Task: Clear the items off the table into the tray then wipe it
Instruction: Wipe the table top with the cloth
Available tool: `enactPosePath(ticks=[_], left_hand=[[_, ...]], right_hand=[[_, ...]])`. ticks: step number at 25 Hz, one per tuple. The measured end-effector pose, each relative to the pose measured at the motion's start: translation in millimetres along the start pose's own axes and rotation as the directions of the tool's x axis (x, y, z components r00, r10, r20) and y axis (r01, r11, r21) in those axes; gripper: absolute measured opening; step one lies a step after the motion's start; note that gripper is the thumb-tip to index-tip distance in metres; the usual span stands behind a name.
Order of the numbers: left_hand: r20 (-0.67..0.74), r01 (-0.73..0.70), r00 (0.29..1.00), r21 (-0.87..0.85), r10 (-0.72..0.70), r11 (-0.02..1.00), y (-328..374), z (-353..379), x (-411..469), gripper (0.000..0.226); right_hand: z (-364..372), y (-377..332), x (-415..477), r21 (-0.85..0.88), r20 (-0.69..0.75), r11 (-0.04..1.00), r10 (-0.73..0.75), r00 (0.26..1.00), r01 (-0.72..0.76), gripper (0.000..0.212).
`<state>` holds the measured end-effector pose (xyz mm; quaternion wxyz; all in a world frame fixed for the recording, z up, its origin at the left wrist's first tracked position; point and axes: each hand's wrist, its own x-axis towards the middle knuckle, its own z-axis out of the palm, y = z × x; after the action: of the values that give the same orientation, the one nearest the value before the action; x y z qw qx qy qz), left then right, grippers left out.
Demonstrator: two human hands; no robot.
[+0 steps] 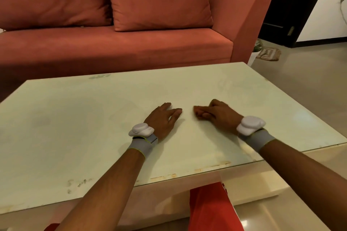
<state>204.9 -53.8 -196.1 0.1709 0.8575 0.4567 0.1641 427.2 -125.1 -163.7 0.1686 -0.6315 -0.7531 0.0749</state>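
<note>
Pale glass is covering the top of the table (93,118), which is standing just in front of a reddish sofa (112,47) and is bearing both hands near its middle. The left hand (163,120) is lying palm down on the glass with its fingers straight and holding nothing. The right hand (216,114) is resting just beside it, apart from it, with its fingers curled under towards the palm; the hand is blurring slightly and nothing is showing in its grasp. Each wrist is wearing a grey band carrying a white device (140,130). Brownish stains (212,167) are running along the near edge of the glass. A square cushion (159,0) is leaning against the sofa back. Red cloth (210,210) is showing below the near edge of the table.
</note>
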Motion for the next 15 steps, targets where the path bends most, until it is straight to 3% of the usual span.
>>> enactPosePath(ticks=[2,7,9,12,15], left_hand=[[0.009,0.002,1.0,-0.01,-0.002,1.0,-1.6,-0.7,1.0,0.041],[-0.013,-0.025,1.0,-0.025,0.025,0.999,-0.5,0.2,1.9,0.044],[-0.037,-0.001,0.999,-0.077,-0.002,0.997,2.0,-4.5,-1.2,0.045],[-0.118,0.062,0.99,-0.169,-0.082,0.984,5.0,-10.1,-6.2,0.044],[-0.109,0.042,0.993,-0.104,-0.053,0.994,1.8,-8.2,-9.1,0.038]], right_hand=[[-6.5,12.9,-11.2,-0.018,-0.059,0.993,0.115,0.992,-0.116,0.034],[13.1,-55.9,-27.7,0.205,-0.006,0.974,-0.093,0.996,0.092,0.028],[33.4,-64.4,3.1,0.171,-0.029,0.977,-0.126,0.992,0.129,0.026],[24.7,-15.9,45.1,0.076,-0.07,0.996,0.061,0.996,-0.056,0.026],[-0.7,28.2,25.9,-0.045,-0.088,0.968,0.244,0.966,-0.248,0.031]])
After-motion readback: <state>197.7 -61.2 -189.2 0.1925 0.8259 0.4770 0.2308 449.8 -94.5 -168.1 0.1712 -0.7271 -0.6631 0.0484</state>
